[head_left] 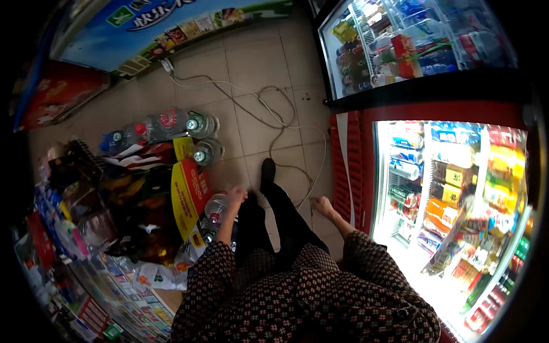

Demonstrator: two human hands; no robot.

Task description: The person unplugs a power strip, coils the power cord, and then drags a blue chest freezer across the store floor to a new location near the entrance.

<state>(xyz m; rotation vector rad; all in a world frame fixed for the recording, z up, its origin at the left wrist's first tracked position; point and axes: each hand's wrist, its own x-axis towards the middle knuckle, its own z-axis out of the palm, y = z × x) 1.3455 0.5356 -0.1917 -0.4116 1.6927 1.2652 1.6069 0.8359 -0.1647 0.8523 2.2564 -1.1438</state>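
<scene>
My left hand (237, 198) hangs in the air with its fingers curled in and nothing visible in it. Just beside and below it in view is a large clear water bottle (216, 207), next to a red and yellow carton (191, 194). My right hand (324, 206) is also curled into a loose fist, seemingly bare, near the red louvred panel (345, 171) of a drinks fridge. Both forearms come out of dark patterned sleeves. Between the hands, one dark shoe (268, 170) is forward on the tiled floor.
A lit fridge of cans and bottles (406, 170) stands at the right, with a second glass-fronted cooler (394, 48) beyond. Loose cables (279, 123) cross the floor ahead. Several big bottles (202, 124) and packed goods line the left; a blue freezer (114, 37) is far left.
</scene>
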